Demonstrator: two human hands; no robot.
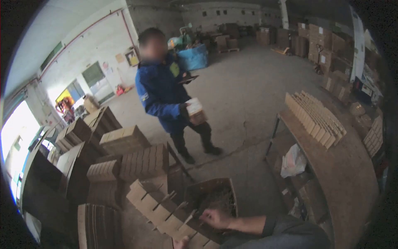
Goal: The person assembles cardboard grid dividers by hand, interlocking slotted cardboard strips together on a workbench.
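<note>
A slotted cardboard divider (pixel 166 216) slants across the lower middle of the head view, with several crosswise strips standing up from it. At the bottom edge, my left hand (pixel 181 242) shows only in part, its fingers closed on the divider's near side. My right hand (pixel 216 218) is beside the divider's right edge, in front of an open cardboard box (pixel 232 195). Its fingers are curled together close to a strip's end. Whatever lies between them is too small to make out. Dark loose scraps appear to lie inside the box.
Stacked cardboard pieces (pixel 144 161) fill the left side. A table (pixel 336 176) on the right bears a row of assembled dividers (pixel 315 118), with a white plastic bag (pixel 293 161) below. A person in a blue jacket (pixel 155 89) stands ahead, holding a small box (pixel 196 111).
</note>
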